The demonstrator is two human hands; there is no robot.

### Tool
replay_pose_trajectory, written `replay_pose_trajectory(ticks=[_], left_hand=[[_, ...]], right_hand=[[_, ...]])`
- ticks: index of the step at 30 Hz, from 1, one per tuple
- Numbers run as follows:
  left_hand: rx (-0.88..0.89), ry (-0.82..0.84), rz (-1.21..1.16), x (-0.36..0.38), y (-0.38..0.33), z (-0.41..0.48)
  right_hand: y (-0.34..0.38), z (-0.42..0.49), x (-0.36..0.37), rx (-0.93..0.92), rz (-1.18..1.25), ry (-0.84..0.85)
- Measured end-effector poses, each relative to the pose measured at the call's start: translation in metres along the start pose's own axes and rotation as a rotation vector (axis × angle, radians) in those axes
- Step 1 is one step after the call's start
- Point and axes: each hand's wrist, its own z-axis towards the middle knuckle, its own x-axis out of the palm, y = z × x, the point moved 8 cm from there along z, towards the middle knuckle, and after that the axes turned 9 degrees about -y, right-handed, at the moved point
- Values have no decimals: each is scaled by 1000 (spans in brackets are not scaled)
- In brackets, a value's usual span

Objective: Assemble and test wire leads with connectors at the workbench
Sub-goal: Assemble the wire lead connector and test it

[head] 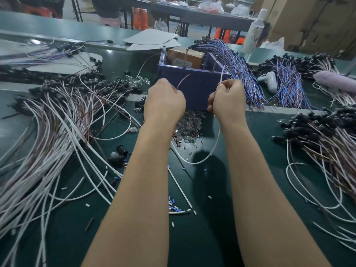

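Wire lead, white (222, 75): pinched in the curled fingers of the right hand (228, 101), one end standing above the fist, the remainder looping down towards the bench (77, 237). Brown lead (183, 79): gripped in the closed left hand (164, 101), tip arching upward. Both held before a blue bin (192, 93). Bench: green surface, strewn with lead bundles (48, 132). Room: cardboard cartons (317, 22) behind.

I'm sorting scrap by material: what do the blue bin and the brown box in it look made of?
Blue bin: probably moulded plastic, matte; even colour and thin stiff walls. Brown box: likely cardboard, dull; flat faces and a white label.
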Motion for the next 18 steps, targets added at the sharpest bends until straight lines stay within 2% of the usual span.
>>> replay_pose_trajectory(ticks=[9,18], left_hand=[[-24,-173,-92,-12,1,-4],[-52,-248,-220,-18,2,-6]], right_hand=[[-8,0,6,9,-30,54],[-7,2,3,13,-18,26]])
